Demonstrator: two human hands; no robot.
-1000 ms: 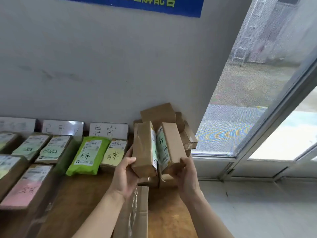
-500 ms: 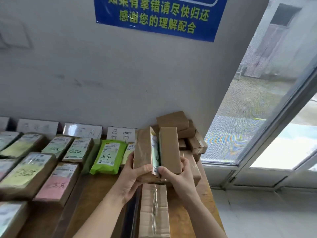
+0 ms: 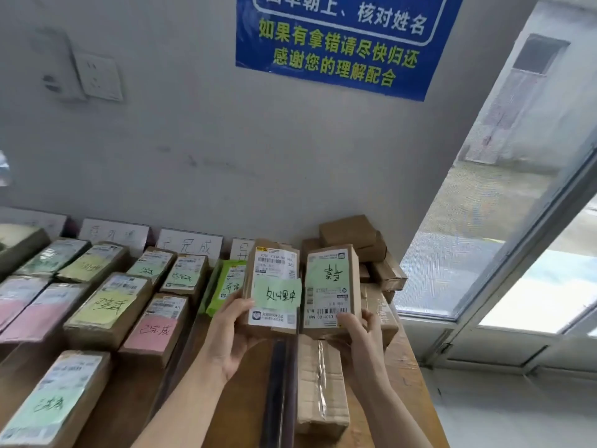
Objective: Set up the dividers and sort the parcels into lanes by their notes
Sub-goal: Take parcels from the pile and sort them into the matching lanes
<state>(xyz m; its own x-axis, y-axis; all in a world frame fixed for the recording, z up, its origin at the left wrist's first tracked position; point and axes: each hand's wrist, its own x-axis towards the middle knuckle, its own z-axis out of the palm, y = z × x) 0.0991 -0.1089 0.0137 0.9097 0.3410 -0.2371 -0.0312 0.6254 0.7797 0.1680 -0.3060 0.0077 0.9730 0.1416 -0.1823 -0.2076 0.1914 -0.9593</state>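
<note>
left hand [image 3: 226, 334] grips left parcel [image 3: 274, 279] | right hand [image 3: 361, 337] grips right parcel [image 3: 329, 286] | long axes upright

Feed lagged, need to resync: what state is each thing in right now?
Left grip: holds left parcel, note upright.
Right grip: holds right parcel, note upside down.
Taped box: lying flat on table.
Divider strip: lying flat beside taped box.
Green bag: lying flat, unheld.
Brown boxes: piled against wall.
</note>
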